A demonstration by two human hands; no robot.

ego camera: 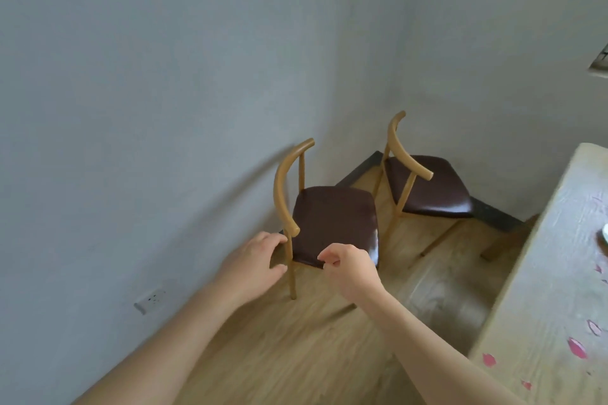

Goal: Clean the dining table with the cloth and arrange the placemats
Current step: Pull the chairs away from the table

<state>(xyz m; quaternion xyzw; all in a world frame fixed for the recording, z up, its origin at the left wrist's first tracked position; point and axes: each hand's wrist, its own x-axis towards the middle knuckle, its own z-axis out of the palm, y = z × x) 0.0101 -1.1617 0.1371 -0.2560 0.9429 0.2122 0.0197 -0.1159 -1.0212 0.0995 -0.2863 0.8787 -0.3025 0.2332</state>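
My 2 hands are both stretched out to the nearer chair [283, 187], and neither of them holds anything. My left hand [260, 260] is open, with the thumb below and the fingers above spread like a fork. The rear post [289, 260] of the chair stands just in front of this gap, and I cannot tell if the fingertips touch the wood. My right hand [350, 268] hangs over the near edge of the dark seat [334, 217] with the fingers loosely curled and empty; whether it touches the seat I cannot say. I judge that I reach like this because the chair stands by the wall [131, 108], away from the table, and I want to shift it or set it straight as a side step of the tidying, but this is only my guess. The dining table [543, 289] is far to the right of my right hand, well apart from both hands. The frame cuts it, so I see only 1 long edge and a strip of its pale top. On this strip lie some pink pieces [577, 348], maybe petals or scraps, so the wiping seems not done there. The cloth and the placemats I do not see anywhere. Beyond my right hand a 2nd chair [427, 187] stands in the corner, turned another way. A small white thing [604, 233] on the table's far part is cut off, and I cannot name it.
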